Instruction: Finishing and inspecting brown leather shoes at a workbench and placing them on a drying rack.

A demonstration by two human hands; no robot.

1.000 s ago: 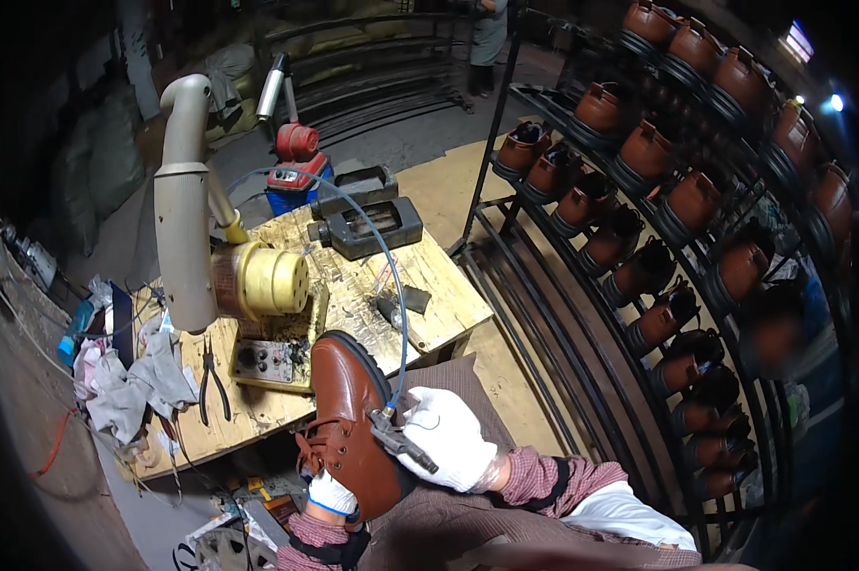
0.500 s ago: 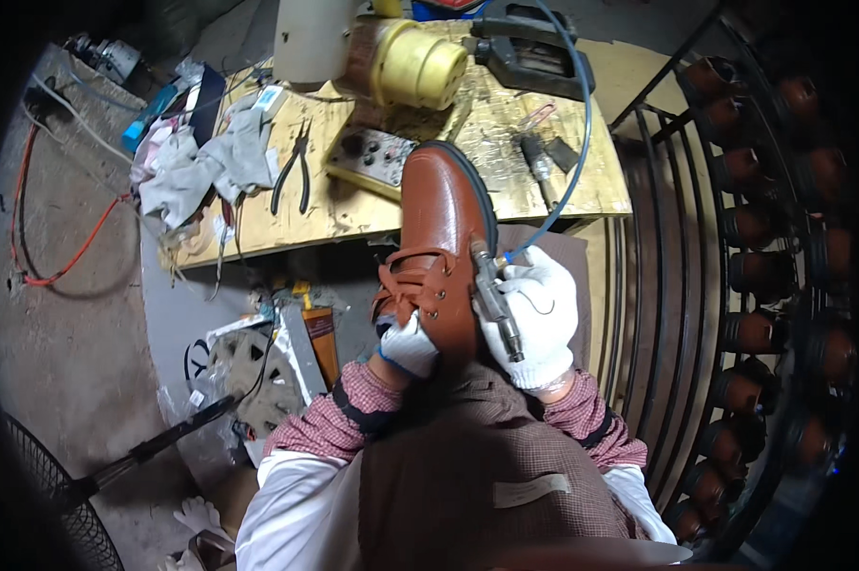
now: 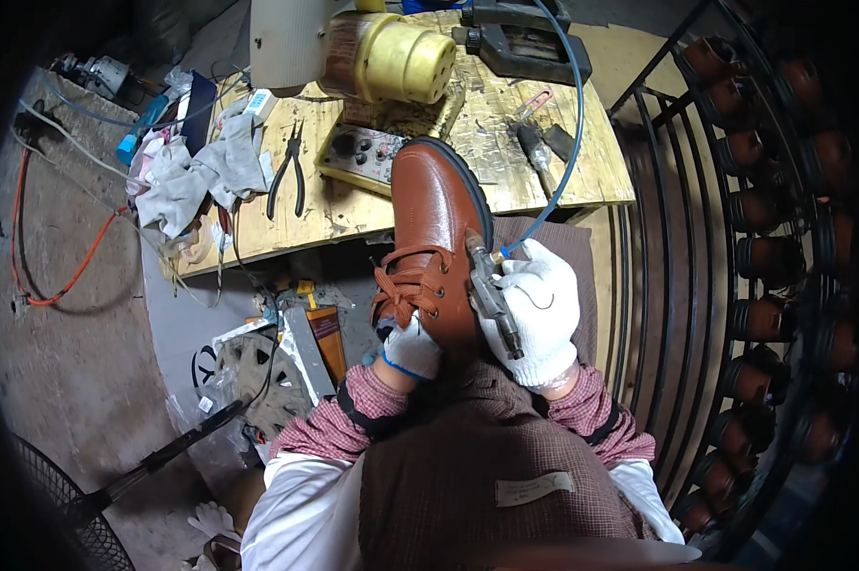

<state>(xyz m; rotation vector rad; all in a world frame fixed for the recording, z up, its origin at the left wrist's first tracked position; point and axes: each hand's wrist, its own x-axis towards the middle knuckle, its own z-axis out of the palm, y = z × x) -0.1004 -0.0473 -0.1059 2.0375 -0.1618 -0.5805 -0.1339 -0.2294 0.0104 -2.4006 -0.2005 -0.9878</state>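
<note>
A brown leather lace-up shoe [image 3: 434, 200] with a dark sole lies over my lap, its toe reaching onto the workbench edge. My left hand [image 3: 412, 348], in a white knit glove, closes round the shoe's lower lace and collar area; part of its fingers is hidden by the shoe. In my right hand [image 3: 539, 309], also white-gloved, is a slim metal air gun [image 3: 493, 300] fed by a blue hose [image 3: 582, 105]. The gun's tip is at the shoe's outer side, close to the sole; whether it touches I cannot tell.
On the wooden workbench [image 3: 334, 224] lie pliers [image 3: 290, 176], a control box [image 3: 358, 152], a yellow machine part [image 3: 401, 59], a brush [image 3: 536, 157], black bottles [image 3: 525, 55] and grey gloves [image 3: 225, 162]. A rack of brown shoes [image 3: 762, 262] stands right; a fan [image 3: 63, 504] is lower left.
The view has shifted slightly, so the bench things sit a little differently in the picture. The gun's tip stays at the shoe's side, and both hands keep their holds.
</note>
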